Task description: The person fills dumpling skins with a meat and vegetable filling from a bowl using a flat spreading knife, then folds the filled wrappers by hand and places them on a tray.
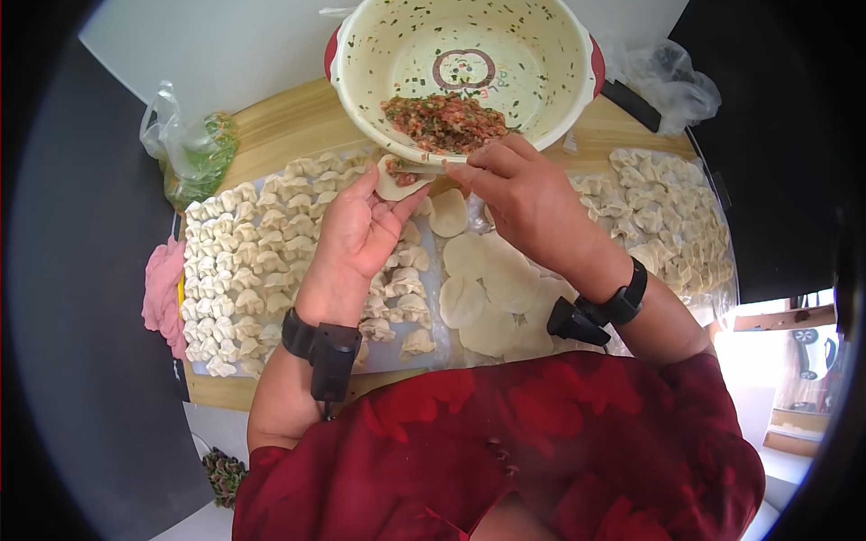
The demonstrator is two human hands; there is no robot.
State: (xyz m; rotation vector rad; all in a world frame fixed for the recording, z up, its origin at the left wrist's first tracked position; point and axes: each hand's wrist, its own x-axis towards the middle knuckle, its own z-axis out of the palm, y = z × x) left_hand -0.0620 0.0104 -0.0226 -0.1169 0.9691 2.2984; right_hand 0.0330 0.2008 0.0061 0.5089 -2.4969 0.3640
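Observation:
A round dumpling wrapper (389, 188) rests on the fingers of my left hand (359, 225), pinched at its side by the thumb, with a small lump of meat filling on it. My right hand (534, 203) is closed on a thin pale utensil (420, 169) whose tip reaches over the wrapper; its exact kind is hard to make out. Just beyond both hands stands a large cream basin (372, 68) with red handles, holding minced meat filling (446, 123) flecked with green. Several flat dough wrappers (492, 281) lie overlapping below my right hand.
Rows of folded dumplings (242, 257) cover the left of the wooden table (289, 113). More dumplings (669, 215) sit at the right. A plastic bag of greens (200, 155), a pink cloth (164, 293) and a clear plastic bag (669, 88) lie around the edges.

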